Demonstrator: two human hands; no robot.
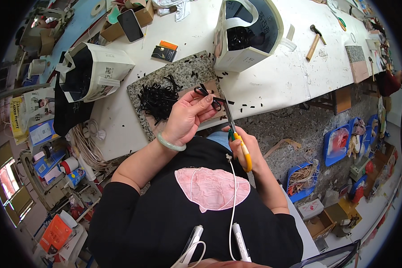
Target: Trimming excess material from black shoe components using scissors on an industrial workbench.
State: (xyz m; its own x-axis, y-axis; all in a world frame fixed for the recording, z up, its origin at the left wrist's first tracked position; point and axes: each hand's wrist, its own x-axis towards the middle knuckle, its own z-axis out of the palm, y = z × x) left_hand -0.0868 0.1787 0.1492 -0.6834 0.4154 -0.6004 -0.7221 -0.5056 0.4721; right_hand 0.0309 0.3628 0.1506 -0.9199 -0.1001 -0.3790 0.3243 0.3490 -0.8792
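My left hand (187, 111), with a pale bangle (170, 144) at its wrist, pinches a black looped strip (216, 105) between thumb and fingers. In my right hand (251, 144) is a pair of scissors (244, 156) with yellow handles. Their blades point away from me and meet the strip's end just right of my left fingers; whether they are fully closed I cannot tell. Beyond my left hand, a tangled pile of black strips (156, 100) lies on a speckled stone slab (140, 85). Small black snippets (244, 106) are scattered around the slab.
A white bag (109, 67) stands left of the slab, and another bag (243, 60) with black pieces inside stands behind it. A phone (130, 26) and a small dark box (164, 53) lie farther back. At right are a hammer (314, 44) and blue baskets (336, 145) below the table.
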